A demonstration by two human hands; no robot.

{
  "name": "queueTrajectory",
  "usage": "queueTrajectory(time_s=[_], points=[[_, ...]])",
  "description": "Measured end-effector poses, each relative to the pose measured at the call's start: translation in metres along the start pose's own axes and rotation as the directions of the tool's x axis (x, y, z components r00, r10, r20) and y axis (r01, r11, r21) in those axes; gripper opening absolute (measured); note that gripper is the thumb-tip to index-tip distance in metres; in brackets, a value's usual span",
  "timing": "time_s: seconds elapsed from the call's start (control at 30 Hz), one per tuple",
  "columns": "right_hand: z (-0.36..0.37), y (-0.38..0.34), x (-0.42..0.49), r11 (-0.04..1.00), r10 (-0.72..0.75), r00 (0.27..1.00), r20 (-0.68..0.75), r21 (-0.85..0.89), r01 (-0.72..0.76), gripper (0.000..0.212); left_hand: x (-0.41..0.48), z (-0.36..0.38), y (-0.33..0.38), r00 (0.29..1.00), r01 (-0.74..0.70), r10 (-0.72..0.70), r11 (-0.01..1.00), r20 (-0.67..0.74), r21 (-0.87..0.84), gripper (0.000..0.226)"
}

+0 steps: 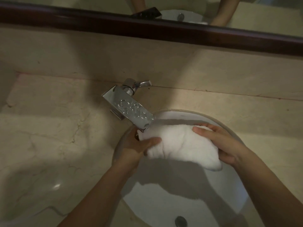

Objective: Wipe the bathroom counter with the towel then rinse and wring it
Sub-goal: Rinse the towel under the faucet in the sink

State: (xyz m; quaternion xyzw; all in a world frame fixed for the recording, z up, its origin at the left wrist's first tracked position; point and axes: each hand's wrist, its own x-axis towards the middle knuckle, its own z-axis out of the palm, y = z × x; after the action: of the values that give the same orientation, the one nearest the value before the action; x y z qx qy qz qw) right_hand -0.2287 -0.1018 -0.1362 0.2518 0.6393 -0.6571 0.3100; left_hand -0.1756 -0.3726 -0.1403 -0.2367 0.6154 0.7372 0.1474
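Gripping the bunched towel (180, 145) by both ends, left hand (137, 149) and right hand (219, 145) curled round it, above the sink (155, 207) under the faucet (131, 108); spans lengthwise between the palms, probably suiting opposite twists.

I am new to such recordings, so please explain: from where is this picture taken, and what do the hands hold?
No machine here: a person works with bare hands. The picture comes from a camera worn on the head, looking down. The left hand and right hand both grip a bunched white towel above the white sink, just under the spout of the chrome faucet. Around the sink lies a beige stone counter; at the top, a dark-framed mirror. Whether water runs, I cannot tell.
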Motion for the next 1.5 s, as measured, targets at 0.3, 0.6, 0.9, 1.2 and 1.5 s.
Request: queueTrajectory(time_s=[0.3,0.6,0.9,1.2,1.5], points=[[-0.002,-0.001,-0.006,0.912,0.221,0.951,0.217,-0.391,-0.123,0.083,0.014,0.005,-0.007,0.972,0.234,-0.228,0.931,0.053,-0.278,0.049],[0.005,-0.017,-0.007,0.857,0.133,0.987,0.093,-0.511,-0.067,0.044,0.002,0.003,0.001,0.965,0.258,-0.262,0.935,0.016,-0.242,0.022],[0.038,-0.009,0.006,0.999,-0.023,0.994,0.107,0.045,0.018,0.046,-0.028,-0.006,-0.010,0.972,0.174,-0.223,0.900,-0.079,-0.399,0.027],[0.109,0.007,0.020,0.962,-0.139,0.989,0.057,0.246,0.121,0.052,-0.056,-0.026,-0.026,0.951,0.228,-0.304,0.805,-0.050,-0.548,0.043],[0.131,0.013,0.025,0.969,-0.157,0.963,0.220,-0.155,0.193,0.064,-0.081,-0.011,-0.057,0.847,0.350,-0.528,0.636,-0.057,-0.688,0.023]])
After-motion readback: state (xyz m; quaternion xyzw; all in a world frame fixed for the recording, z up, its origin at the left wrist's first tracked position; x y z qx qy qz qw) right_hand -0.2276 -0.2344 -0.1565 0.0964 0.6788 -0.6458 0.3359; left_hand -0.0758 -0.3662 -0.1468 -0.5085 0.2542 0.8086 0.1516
